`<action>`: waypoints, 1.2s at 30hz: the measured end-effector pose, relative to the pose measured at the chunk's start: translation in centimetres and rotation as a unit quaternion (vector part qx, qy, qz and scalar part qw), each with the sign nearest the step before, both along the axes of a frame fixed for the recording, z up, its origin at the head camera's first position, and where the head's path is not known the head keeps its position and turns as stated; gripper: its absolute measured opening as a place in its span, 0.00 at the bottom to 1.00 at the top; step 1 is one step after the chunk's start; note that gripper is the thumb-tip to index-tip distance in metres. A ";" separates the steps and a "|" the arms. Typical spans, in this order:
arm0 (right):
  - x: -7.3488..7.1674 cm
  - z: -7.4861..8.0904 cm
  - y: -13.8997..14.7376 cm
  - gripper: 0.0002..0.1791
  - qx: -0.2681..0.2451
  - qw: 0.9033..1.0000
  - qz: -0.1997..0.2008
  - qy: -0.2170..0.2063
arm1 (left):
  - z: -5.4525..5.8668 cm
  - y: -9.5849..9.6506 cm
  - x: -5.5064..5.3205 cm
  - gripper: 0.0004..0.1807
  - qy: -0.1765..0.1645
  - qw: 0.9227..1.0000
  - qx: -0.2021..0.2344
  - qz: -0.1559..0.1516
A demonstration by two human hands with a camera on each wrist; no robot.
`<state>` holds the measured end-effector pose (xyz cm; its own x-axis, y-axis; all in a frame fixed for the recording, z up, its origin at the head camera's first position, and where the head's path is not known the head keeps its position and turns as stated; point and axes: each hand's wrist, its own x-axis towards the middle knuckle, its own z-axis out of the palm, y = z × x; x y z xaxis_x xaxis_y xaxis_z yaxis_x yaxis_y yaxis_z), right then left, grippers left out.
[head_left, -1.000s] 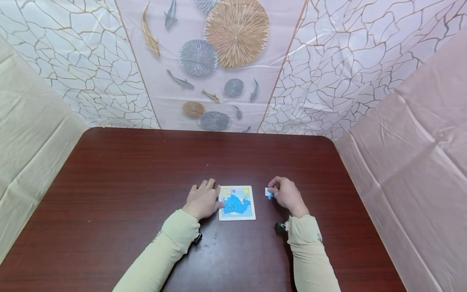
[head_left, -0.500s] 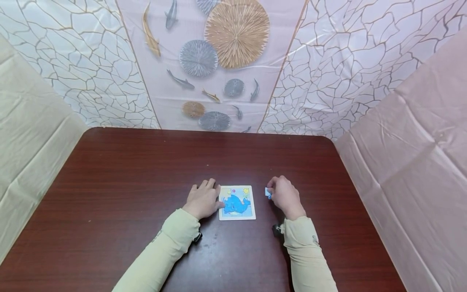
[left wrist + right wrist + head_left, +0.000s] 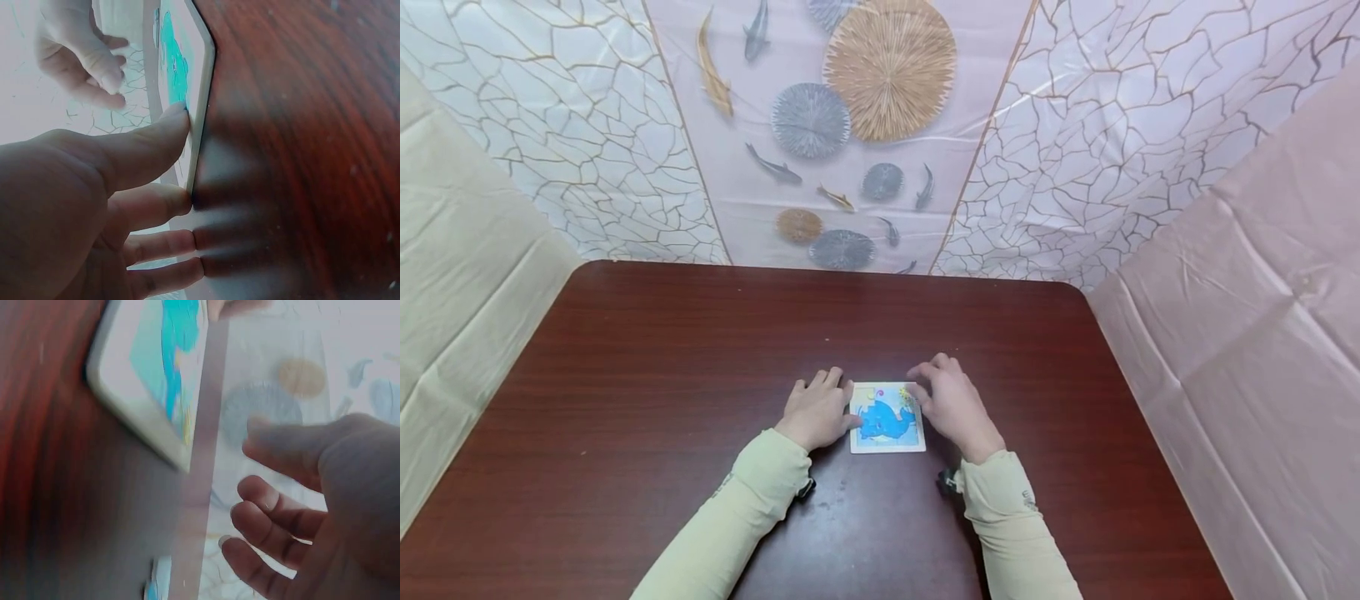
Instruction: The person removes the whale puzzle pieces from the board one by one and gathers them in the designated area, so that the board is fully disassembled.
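A square jigsaw puzzle [image 3: 887,421] with a blue whale and a pale frame lies flat on the table. My left hand [image 3: 816,412] rests at its left edge, thumb [image 3: 153,150] on the frame and fingers fairly straight, their tips on the tabletop. My right hand [image 3: 953,408] hovers over the puzzle's upper right corner, fingers loosely bent and apart, with nothing between them in the right wrist view. Beyond the puzzle's edge a loose blue-and-white puzzle piece [image 3: 161,579] lies on the table; in the head view the right hand hides it.
The dark red-brown wooden table [image 3: 700,350] surrounds the puzzle. Patterned cloth [image 3: 850,167] hangs behind its far edge, and plain pale cloth [image 3: 1240,300] stands along the right side.
My right hand has let go of the loose puzzle piece and moved left to the puzzle's upper right corner, its fingers spreading. My left hand has stayed in place.
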<state>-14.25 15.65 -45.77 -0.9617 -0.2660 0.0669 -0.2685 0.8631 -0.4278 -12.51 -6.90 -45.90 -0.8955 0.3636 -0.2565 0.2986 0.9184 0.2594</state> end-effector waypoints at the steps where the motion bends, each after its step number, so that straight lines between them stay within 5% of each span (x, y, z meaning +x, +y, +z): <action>1: 0.1 0.0 -0.4 0.12 0.004 1.000 0.010 -0.006 | 0.0 0.0 0.0 0.37 0.000 1.000 -0.001 0.000; 7: 0.6 -0.3 -1.8 0.24 0.035 0.997 0.065 -0.031 | 0.0 0.1 0.0 0.37 0.001 1.000 -0.004 0.000; 12: 0.9 -0.3 -2.2 0.24 0.057 0.994 0.087 -0.046 | 0.1 0.2 0.0 0.37 -0.001 1.000 -0.005 0.000; 36: 0.5 0.1 -3.0 0.13 0.087 0.994 0.067 -0.024 | 0.4 0.1 0.2 0.37 0.002 1.000 0.000 0.005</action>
